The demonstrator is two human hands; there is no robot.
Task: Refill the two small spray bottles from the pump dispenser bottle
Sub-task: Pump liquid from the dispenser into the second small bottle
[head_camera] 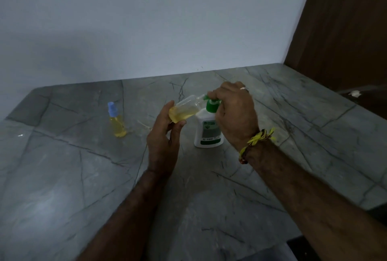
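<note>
A white pump dispenser bottle (207,133) with a green pump head (212,103) stands on the grey marble counter (83,177). My right hand (234,114) rests on top of the pump head. My left hand (163,139) holds a small clear spray bottle (184,110) without its cap, tilted on its side, its open neck against the pump's nozzle. Yellow liquid fills its lower part. A second small spray bottle (117,122), full of yellow liquid and closed with a blue cap, stands upright to the left.
A thin clear spray tube (144,125) lies on the counter between the two small bottles. A pale wall runs behind the counter. A brown wooden panel (339,30) rises at the right, with the counter's right edge below it.
</note>
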